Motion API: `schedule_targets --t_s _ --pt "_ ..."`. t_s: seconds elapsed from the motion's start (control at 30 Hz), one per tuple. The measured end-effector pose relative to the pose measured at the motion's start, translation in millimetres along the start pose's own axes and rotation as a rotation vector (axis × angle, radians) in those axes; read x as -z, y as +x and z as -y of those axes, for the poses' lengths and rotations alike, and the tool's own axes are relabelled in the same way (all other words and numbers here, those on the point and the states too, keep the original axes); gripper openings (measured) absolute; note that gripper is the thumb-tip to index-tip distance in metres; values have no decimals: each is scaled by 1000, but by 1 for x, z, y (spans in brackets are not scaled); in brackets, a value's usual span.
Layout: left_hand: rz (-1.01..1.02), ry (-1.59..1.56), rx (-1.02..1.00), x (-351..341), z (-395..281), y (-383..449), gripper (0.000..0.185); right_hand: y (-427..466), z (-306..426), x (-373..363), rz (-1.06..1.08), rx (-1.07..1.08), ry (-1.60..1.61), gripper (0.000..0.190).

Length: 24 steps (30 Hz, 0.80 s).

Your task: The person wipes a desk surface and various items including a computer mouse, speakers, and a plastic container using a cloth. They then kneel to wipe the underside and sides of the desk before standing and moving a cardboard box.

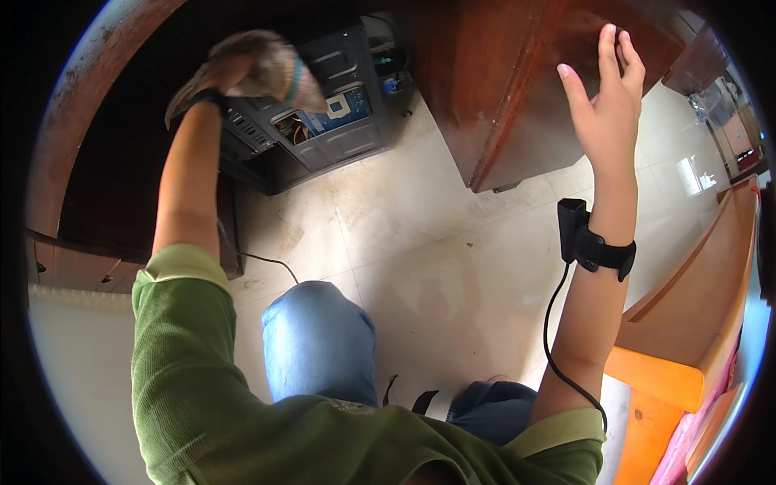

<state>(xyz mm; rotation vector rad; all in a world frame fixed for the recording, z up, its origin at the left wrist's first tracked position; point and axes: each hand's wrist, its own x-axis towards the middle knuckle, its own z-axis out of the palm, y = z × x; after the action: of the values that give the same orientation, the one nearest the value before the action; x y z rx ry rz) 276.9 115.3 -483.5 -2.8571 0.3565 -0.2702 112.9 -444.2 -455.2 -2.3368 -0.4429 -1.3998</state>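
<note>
My left hand (229, 71) grips a greyish cloth (264, 60) with a teal stripe, blurred, over a black computer case (339, 142). The cloth covers part of my fingers. Through a cut-out in the case's metal panel show a blue circuit board (348, 109) and some cables (296, 129). My right hand (609, 100) is raised with its fingers apart and nothing in it, in front of or against a dark red-brown wooden cabinet (515, 91); whether it touches the wood I cannot tell. A black strap with a small device (573, 230) sits on my right forearm.
Pale floor tiles (400, 230) lie between the case and my knees. A thin black cable (267, 259) runs along the floor at left. Dark wooden furniture (227, 230) stands at left, and an orange-brown wooden frame (661, 370) at lower right.
</note>
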Motion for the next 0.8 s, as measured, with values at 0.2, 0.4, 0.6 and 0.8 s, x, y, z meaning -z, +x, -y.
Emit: schedule_targets --t_s 0.2,0.4,0.6,0.8 --pt "-69 -300 647 37 50 -121 32 1 12 15 228 -151 -72 61" --pt "-629 -496 366 100 -51 -197 31 -15 58 13 13 -5 203 49" --pt "-447 -189 -538 178 -215 -202 37 -53 144 -34 1088 -955 1853 47" --pt "-154 -596 -593 165 -293 -204 56 -63 136 -20 815 -1118 1894 29"
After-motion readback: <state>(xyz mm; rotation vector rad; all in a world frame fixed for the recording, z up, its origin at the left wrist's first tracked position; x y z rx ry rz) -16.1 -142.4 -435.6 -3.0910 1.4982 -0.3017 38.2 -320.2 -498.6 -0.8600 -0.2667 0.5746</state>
